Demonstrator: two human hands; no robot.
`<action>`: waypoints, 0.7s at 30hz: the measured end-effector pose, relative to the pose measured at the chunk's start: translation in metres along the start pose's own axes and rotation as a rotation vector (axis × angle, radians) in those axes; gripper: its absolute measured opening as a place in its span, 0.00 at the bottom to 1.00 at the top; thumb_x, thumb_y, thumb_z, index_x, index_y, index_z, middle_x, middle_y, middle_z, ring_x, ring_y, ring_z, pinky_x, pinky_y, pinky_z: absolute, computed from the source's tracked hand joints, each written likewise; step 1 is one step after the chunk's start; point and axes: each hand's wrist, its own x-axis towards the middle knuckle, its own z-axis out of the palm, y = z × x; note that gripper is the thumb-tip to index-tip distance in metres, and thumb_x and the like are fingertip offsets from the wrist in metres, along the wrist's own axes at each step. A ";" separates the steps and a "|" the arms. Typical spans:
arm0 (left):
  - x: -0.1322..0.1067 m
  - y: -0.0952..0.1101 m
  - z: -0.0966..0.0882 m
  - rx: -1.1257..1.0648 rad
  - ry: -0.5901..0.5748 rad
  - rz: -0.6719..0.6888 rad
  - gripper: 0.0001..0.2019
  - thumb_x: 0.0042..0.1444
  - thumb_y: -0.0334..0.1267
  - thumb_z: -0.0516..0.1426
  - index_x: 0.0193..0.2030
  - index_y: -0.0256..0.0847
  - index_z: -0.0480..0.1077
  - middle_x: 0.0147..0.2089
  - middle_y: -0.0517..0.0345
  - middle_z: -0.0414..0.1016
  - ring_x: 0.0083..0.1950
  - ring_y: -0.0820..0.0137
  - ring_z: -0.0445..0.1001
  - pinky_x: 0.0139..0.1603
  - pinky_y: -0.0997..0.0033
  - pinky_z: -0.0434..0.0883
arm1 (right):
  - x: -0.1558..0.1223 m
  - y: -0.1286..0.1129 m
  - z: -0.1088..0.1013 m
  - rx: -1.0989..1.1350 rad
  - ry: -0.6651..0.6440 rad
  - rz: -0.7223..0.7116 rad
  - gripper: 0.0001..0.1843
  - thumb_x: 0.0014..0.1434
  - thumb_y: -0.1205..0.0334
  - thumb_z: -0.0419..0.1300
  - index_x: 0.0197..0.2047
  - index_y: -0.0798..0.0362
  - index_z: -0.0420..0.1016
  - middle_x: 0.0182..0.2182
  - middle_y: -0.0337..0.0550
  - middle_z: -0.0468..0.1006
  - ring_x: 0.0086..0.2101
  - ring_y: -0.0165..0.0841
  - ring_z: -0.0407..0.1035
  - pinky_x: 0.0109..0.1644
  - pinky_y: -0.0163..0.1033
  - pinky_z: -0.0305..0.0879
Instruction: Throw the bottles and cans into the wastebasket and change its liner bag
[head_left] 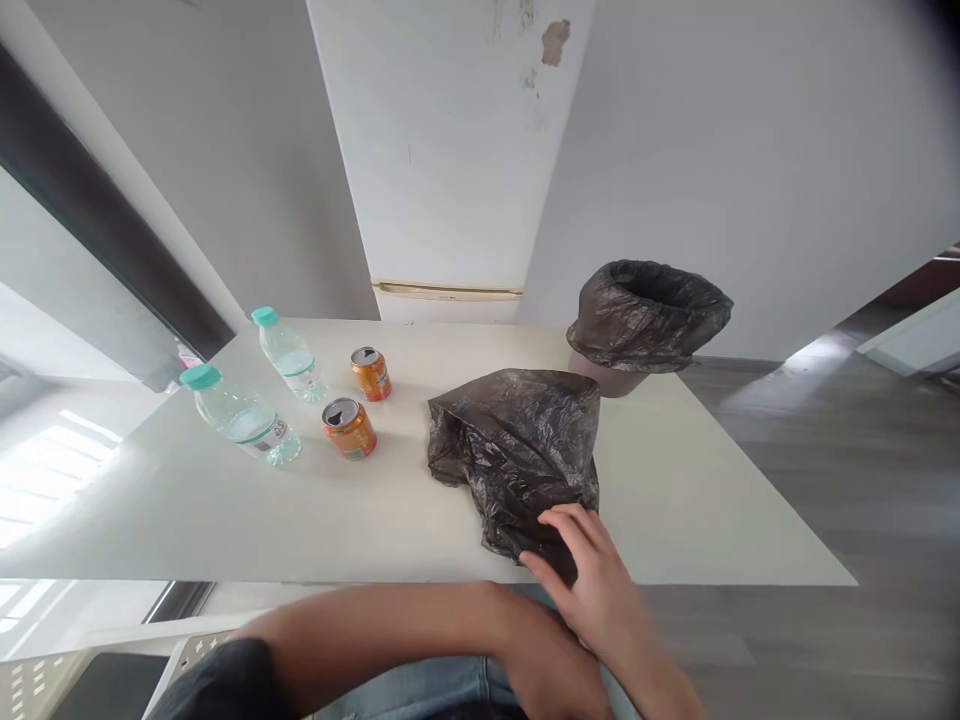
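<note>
The black plastic bag [525,430] lay spread and crumpled on the counter [712,500], right of the middle, its lower end running down to the near edge. It looked thin, light and very limp, with a slick, wrinkled film that would probably slide under the fingers and might tear if tugged hard at one spot; a loose edge or corner, with a fold gathered between thumb and fingers, seemed the surest place to take hold. Of the two hands, the right hand [592,575] rested over the bag's near end, thumb and forefinger curved and well apart, fingertips at the film with no grip closed on it. The left hand [551,660] was blurred, crossed below the right wrist; whether its fingers were spread or curled, or held anything, I could not tell. Left of the bag stood two orange cans [349,430], their tops opened, and beyond them two clear bottles [244,415] with turquoise caps, all upright. Just behind the bag, at the counter's far right, was a bin [611,378] with a black liner [630,325] folded over its rim. A white refrigerator [450,150] stood past the far edge.
</note>
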 end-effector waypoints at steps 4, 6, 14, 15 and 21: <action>-0.069 0.049 -0.016 0.010 0.733 -0.166 0.04 0.63 0.34 0.58 0.38 0.45 0.74 0.31 0.62 0.78 0.29 0.72 0.74 0.33 0.74 0.71 | -0.009 0.008 0.002 -0.118 -0.100 -0.059 0.15 0.67 0.61 0.60 0.55 0.46 0.79 0.48 0.47 0.79 0.46 0.46 0.74 0.49 0.54 0.74; -0.092 0.051 -0.018 0.138 1.240 -0.491 0.08 0.68 0.37 0.54 0.39 0.44 0.73 0.34 0.58 0.77 0.33 0.70 0.74 0.37 0.72 0.71 | -0.011 0.012 0.000 -0.029 -0.071 -0.034 0.13 0.71 0.60 0.56 0.50 0.47 0.82 0.45 0.48 0.81 0.44 0.45 0.75 0.49 0.53 0.74; -0.135 -0.014 -0.023 0.365 1.534 -1.225 0.18 0.62 0.39 0.61 0.57 0.38 0.69 0.47 0.46 0.78 0.48 0.56 0.78 0.52 0.57 0.73 | -0.008 0.015 -0.039 0.811 0.330 0.690 0.24 0.63 0.37 0.67 0.52 0.45 0.79 0.47 0.46 0.82 0.41 0.44 0.79 0.37 0.40 0.78; -0.139 -0.014 -0.026 0.283 1.524 -1.155 0.12 0.63 0.38 0.59 0.52 0.41 0.71 0.42 0.51 0.79 0.42 0.60 0.78 0.47 0.62 0.72 | -0.006 0.014 -0.045 0.885 0.387 0.729 0.25 0.61 0.37 0.69 0.52 0.45 0.78 0.47 0.45 0.82 0.41 0.43 0.79 0.34 0.39 0.78; -0.175 0.004 -0.036 0.193 1.833 -0.899 0.08 0.67 0.45 0.54 0.43 0.44 0.67 0.35 0.59 0.77 0.35 0.68 0.74 0.37 0.71 0.68 | -0.011 0.028 -0.077 0.658 0.437 0.540 0.19 0.58 0.41 0.71 0.40 0.47 0.79 0.33 0.41 0.77 0.30 0.37 0.71 0.28 0.37 0.70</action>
